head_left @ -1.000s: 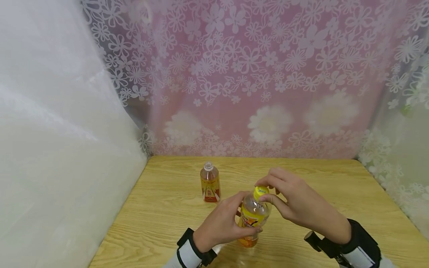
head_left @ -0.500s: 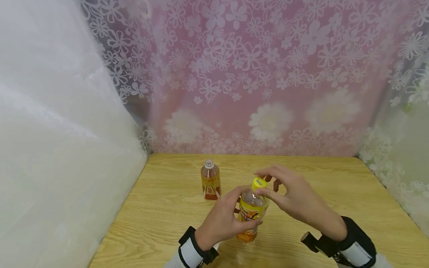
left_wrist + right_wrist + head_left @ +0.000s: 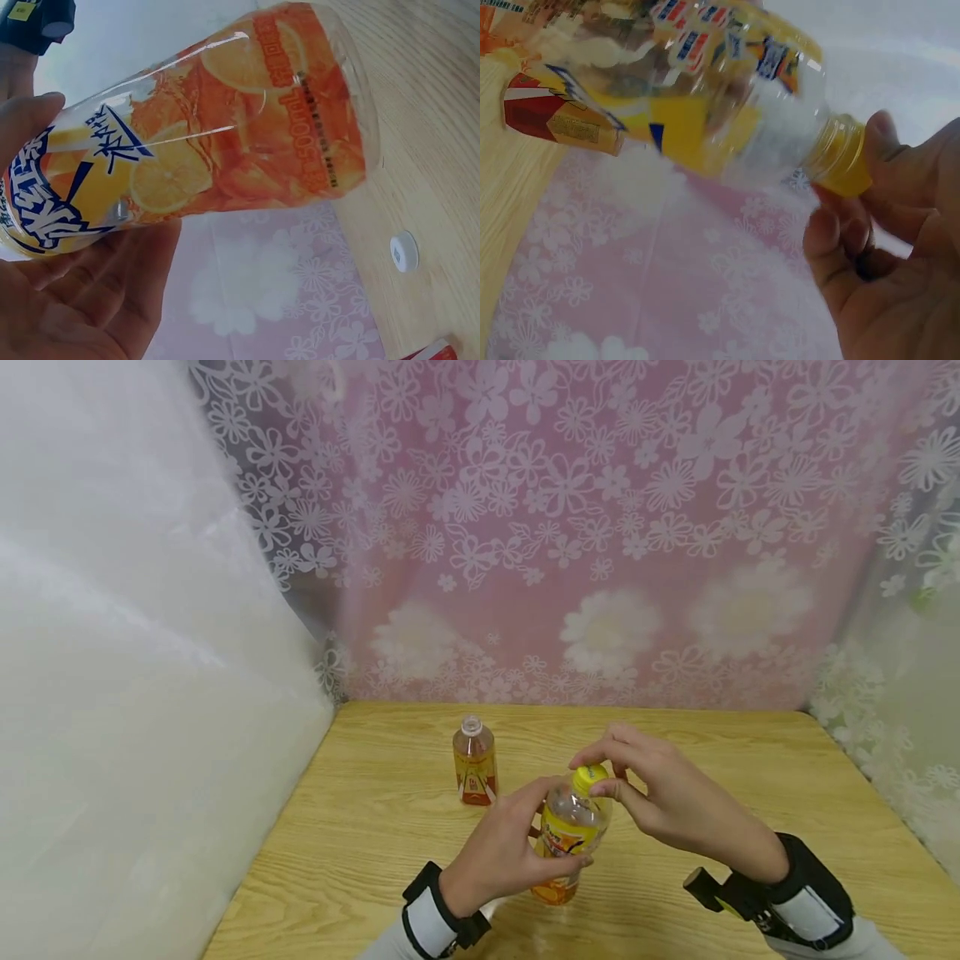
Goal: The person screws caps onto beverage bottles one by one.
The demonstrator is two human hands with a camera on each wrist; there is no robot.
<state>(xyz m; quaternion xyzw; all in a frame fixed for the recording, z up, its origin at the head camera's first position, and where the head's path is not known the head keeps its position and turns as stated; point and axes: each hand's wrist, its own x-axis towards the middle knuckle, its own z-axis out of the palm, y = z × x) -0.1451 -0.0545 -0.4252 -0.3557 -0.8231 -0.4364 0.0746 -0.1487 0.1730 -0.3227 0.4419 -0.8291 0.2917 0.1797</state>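
Bottle point(image 3: 567, 837) of clear plastic, with a yellow and orange label: was held in both hands above the near part of the wooden table point(image 3: 352, 835), neck set slightly to the right of the base in the head view. Contact between base and table: was impossible to tell.

Left hand point(image 3: 504, 853): was curled round the bottle at its label, with the thumb across the near side and the fingers on the far side.

Right hand point(image 3: 660, 789): was pinching the yellow cap point(image 3: 590, 779) at the top of the bottle between thumb and forefinger, with other fingers bent close by. Showed ridges of the clear neck right beside the cap in the right wrist view; was impossible to tell how tightly seated.

Second bottle point(image 3: 475, 766), with a red and yellow label: stood upright farther back and to the left, apart from both hands. White cap point(image 3: 405, 251): lay on the table in the left wrist view.

Black strap point(image 3: 438, 910): circled the left wrist above a pale sleeve point(image 3: 390, 942), matched on the right wrist.

Pink floral curtain point(image 3: 480, 510): hung behind the table, with a whitish sheet point(image 3: 135, 693) along the left side.
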